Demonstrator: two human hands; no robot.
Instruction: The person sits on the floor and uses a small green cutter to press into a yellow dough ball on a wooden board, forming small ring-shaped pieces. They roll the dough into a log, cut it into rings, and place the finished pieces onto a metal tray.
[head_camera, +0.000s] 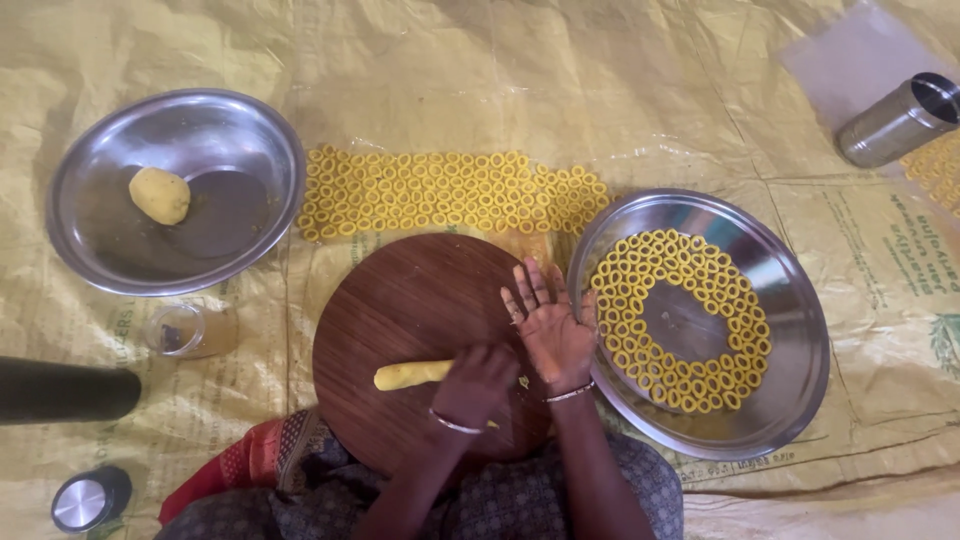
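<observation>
A round wooden board (400, 300) lies in front of me on a yellow plastic sheet. On it rests a short yellow dough roll (410, 375). My left hand (475, 385) is curled over the roll's right end. Just to its right, my right hand (550, 320) lies palm up over the board's right edge with its fingers spread and nothing in it. It is next to a steel plate (790, 300) holding several yellow dough rings (640, 270) laid in a circle.
Rows of dough rings (450, 190) cover the sheet behind the board. A steel plate (240, 140) at the left holds a dough ball (160, 195). Also around are a small glass jar (180, 330), a dark cylinder (60, 390), a round lid (85, 500) and a steel tumbler (900, 120).
</observation>
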